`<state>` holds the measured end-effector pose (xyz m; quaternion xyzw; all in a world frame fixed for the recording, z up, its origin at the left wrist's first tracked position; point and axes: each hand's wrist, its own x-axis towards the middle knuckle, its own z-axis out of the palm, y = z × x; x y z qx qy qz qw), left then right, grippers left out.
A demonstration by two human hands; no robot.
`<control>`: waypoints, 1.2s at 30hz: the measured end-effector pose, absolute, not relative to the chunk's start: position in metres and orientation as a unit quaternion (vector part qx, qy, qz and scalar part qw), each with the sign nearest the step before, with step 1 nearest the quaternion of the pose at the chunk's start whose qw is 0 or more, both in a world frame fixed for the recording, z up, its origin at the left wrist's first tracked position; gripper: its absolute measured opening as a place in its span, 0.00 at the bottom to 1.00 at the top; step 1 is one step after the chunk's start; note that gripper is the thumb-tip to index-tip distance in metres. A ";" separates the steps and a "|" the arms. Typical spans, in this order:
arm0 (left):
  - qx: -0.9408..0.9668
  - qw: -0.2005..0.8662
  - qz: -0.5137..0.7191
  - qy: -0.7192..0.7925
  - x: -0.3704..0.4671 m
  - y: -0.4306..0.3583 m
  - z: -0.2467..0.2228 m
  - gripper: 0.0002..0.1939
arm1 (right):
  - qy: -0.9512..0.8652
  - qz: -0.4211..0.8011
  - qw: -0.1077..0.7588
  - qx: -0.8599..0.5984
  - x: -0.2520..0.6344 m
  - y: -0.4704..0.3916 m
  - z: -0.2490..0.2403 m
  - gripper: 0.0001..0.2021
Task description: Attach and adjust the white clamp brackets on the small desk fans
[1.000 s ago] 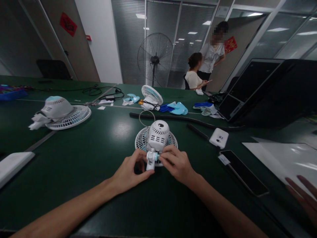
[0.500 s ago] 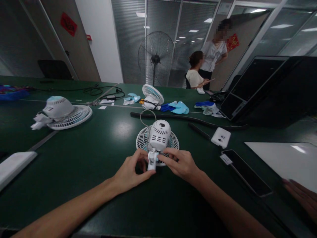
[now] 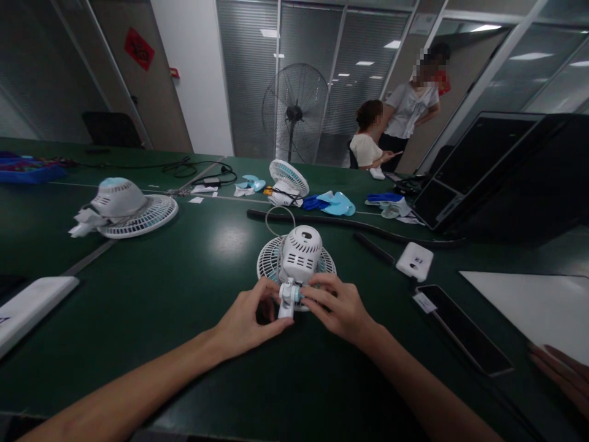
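Note:
A small white fan (image 3: 301, 255) lies grille-down on the green table in front of me, its motor housing upward and a white bracket (image 3: 286, 307) pointing toward me. My left hand (image 3: 251, 316) pinches this bracket between thumb and fingers from the left. On the bracket's right side is a light-blue knob (image 3: 297, 294), and the fingertips of my right hand (image 3: 340, 307) are closed on it. Part of the fan's grille (image 3: 267, 263) shows around the housing. A thin pale cable loops up behind the housing.
Another fan (image 3: 119, 205) lies at the left, and a third (image 3: 286, 184) stands farther back. Light-blue fan blades (image 3: 338, 204), a black tube (image 3: 317, 220), a white power bank (image 3: 415, 261) and a phone (image 3: 464, 328) are around. Another person's hand (image 3: 559, 371) rests at the right edge.
The whole view has shifted slightly, so things appear a little farther right. Both hands keep their hold; the knob shows more fully between the bracket and my right fingertips.

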<state>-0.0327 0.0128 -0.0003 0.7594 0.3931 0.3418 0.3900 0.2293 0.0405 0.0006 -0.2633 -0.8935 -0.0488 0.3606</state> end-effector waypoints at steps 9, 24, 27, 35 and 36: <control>0.763 0.390 0.336 0.391 -0.033 0.013 0.001 0.20 | -0.904 -0.104 0.338 -0.240 0.229 0.039 0.011 0.12; 0.750 0.392 0.366 0.387 -0.032 0.013 -0.002 0.20 | -0.890 0.000 0.376 -0.259 0.225 0.026 0.007 0.11; 0.752 0.394 0.366 0.381 -0.033 0.014 -0.002 0.19 | -0.876 -0.002 0.392 -0.280 0.224 0.025 0.009 0.12; 0.759 0.384 0.363 0.381 -0.032 0.014 -0.004 0.20 | -0.863 0.021 0.391 -0.320 0.223 0.028 0.009 0.10; 0.760 0.381 0.362 0.383 -0.032 0.013 -0.004 0.20 | -0.861 0.025 0.390 -0.326 0.223 0.028 0.009 0.10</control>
